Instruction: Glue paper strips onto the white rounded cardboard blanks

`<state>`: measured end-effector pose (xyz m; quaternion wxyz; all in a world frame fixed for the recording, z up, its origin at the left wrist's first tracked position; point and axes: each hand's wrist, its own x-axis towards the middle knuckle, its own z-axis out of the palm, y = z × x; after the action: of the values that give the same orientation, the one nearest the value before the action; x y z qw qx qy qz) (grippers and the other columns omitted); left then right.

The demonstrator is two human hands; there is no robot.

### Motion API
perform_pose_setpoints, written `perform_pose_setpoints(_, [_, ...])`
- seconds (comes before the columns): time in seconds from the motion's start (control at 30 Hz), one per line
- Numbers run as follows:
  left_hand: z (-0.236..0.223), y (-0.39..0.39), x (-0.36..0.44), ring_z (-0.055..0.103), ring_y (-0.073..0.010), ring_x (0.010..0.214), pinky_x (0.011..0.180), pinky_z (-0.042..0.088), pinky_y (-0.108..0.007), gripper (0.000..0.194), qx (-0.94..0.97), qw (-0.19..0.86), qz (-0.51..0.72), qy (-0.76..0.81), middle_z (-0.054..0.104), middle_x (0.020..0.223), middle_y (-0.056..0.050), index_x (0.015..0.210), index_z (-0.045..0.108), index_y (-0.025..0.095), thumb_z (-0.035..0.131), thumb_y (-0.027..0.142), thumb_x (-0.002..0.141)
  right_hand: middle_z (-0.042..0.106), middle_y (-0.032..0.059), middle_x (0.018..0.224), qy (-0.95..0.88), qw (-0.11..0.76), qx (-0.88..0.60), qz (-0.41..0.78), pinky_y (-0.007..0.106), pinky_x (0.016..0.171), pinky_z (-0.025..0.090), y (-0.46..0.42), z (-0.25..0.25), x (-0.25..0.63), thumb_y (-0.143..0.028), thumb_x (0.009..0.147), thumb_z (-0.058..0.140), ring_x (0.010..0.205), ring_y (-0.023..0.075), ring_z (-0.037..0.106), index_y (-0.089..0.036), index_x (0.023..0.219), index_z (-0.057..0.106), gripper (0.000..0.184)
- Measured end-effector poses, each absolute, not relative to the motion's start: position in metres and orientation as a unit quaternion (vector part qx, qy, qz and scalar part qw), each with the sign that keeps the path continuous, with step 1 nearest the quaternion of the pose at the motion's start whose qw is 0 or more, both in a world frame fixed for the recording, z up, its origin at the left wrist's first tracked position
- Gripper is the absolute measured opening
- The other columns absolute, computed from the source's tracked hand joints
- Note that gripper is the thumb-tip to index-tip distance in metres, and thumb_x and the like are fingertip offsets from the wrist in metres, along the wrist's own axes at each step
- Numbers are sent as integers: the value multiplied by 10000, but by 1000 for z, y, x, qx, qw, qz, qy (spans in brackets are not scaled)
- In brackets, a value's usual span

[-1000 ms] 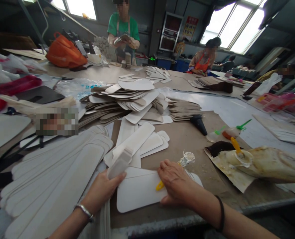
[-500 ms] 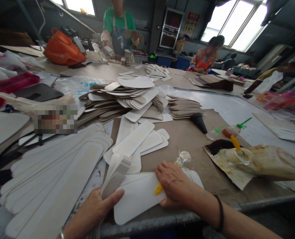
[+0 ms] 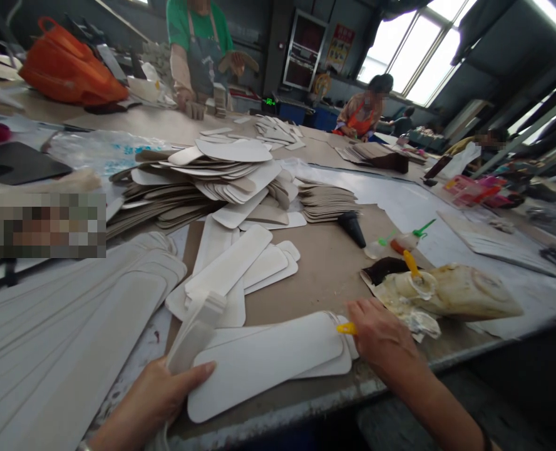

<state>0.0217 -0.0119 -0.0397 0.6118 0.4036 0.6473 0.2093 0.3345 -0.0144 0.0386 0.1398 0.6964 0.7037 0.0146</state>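
Right hand [image 3: 387, 335] has moved toward the bottle [image 3: 473, 291], clasping a yellow-handled brush [image 3: 347, 328]. Left hand [image 3: 163, 389] grasps a card stack [image 3: 192, 338], thumb on the top board [image 3: 271, 364] beside the table edge [image 3: 325, 406]. Caution: weak thumb pressure could let the board slide; brush drips could soil it.

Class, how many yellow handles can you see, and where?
2. One yellow handle is in the right hand; another yellow handle sticks up from the opening of the smeared container. More could be hidden.
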Motion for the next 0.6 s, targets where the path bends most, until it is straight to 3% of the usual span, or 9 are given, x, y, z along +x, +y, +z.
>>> perform_pose_setpoints(0.07, [-41,-11,23,572,-201,547,498,424,-278,447,410,624,181,640,650,575,-30,687,625,171,677,586,532,626,139,898,665,153,730,-23,364,763,413,-20,30,350,-3,794,389,924,288,550,-120,886,634,287])
perform_pose_setpoints(0.23, [-27,-6,36,289,-96,364,414,175,-249,445,437,604,144,651,365,333,72,478,486,209,647,623,493,636,136,926,653,124,741,-96,347,775,412,-26,6,364,-28,795,352,912,264,577,-121,938,619,318])
perform_pose_setpoints(0.37, [-18,-2,39,261,-86,353,442,135,-261,510,433,631,137,629,332,312,58,385,401,219,621,652,540,651,92,930,665,38,722,-187,296,781,418,-23,5,373,-130,811,377,902,214,586,-164,946,611,272])
perform_pose_setpoints(0.47, [-18,0,37,239,-79,360,441,106,-262,552,431,647,115,619,336,318,47,377,379,215,605,686,553,656,64,828,656,-54,689,-304,297,719,435,-20,6,382,-266,838,353,800,208,597,-184,834,603,263])
perform_pose_setpoints(0.6, [-23,-2,37,234,-78,375,440,96,-251,531,426,648,127,619,355,335,63,471,435,205,625,701,505,661,54,791,625,-68,713,-312,314,701,434,-15,8,388,-354,832,330,775,219,606,-198,835,587,301])
